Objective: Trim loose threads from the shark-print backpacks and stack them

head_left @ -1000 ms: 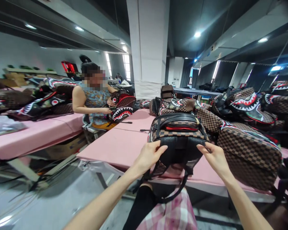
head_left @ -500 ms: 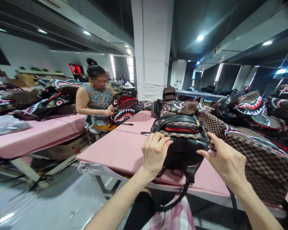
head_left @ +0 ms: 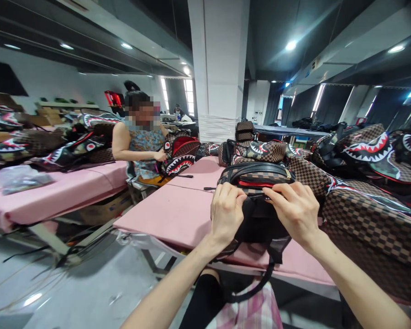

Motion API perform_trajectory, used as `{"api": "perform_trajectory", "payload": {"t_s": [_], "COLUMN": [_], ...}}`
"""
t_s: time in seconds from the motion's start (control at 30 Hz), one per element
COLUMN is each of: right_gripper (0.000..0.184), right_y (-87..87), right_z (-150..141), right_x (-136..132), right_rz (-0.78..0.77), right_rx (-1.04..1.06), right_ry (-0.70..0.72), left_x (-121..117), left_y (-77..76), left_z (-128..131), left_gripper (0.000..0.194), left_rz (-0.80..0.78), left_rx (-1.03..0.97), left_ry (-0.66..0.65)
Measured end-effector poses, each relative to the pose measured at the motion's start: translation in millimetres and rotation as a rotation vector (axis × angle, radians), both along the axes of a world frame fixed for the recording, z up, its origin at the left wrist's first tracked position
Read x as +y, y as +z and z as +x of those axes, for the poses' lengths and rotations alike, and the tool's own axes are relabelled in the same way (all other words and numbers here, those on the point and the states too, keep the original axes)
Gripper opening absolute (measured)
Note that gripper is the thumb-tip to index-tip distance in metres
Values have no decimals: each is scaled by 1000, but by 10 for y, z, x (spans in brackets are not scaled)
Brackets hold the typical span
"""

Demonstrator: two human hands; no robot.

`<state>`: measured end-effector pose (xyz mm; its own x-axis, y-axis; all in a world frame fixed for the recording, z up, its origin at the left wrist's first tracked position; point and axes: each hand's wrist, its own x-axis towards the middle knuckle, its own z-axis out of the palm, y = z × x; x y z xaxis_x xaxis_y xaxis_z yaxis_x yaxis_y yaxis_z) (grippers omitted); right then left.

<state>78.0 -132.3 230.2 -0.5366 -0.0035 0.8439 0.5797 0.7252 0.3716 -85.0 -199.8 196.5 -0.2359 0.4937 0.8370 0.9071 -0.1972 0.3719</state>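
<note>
In front of me a brown-and-black checkered backpack [head_left: 260,219] rests on the pink-covered table [head_left: 164,212], its black side toward me and a strap [head_left: 272,269] hanging over the table edge. A red-edged pocket shows on its upper part. My left hand [head_left: 228,212] is closed in a pinch on the backpack's upper edge, at the left. To the right, my right hand [head_left: 294,208] pinches the same edge with thumb and fingers, close to the left one. The exact bit of fabric or zipper between the fingertips is hidden.
A co-worker [head_left: 140,141] sits across on the left, holding a shark-mouth backpack [head_left: 181,157]. More checkered bags [head_left: 370,219] are piled at the right, and others [head_left: 71,148] lie on the left table [head_left: 82,187]. A white pillar [head_left: 222,68] stands behind.
My right hand has moved left and inward along the backpack's edge, from spread fingers at its right side to a pinch near my left hand. The view has shifted slightly.
</note>
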Motion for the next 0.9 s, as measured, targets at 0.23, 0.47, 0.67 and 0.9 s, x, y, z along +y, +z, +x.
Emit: {"api": "perform_trajectory", "payload": {"t_s": [0.23,0.47,0.67,0.9], "right_gripper": [18,21,22,11], "right_y": [29,60,117,65], "right_z": [-25,-64,-96,-127], "right_x": [1,-25,-69,116], "right_rz": [37,53,52,-89], "right_rx": [-41,-89,-174,-76], "right_ry": [72,77,35,10], "left_x": [6,5,63,-198], "left_y": [-4,-24,-40,-23], "left_z": [-5,-15,11,-238], "left_gripper": [16,16,18,46], "left_rz": [27,37,61,-54], "left_rx": [-29,-40,-41,-431], "left_ry": [-43,-48,-64,-549]}}
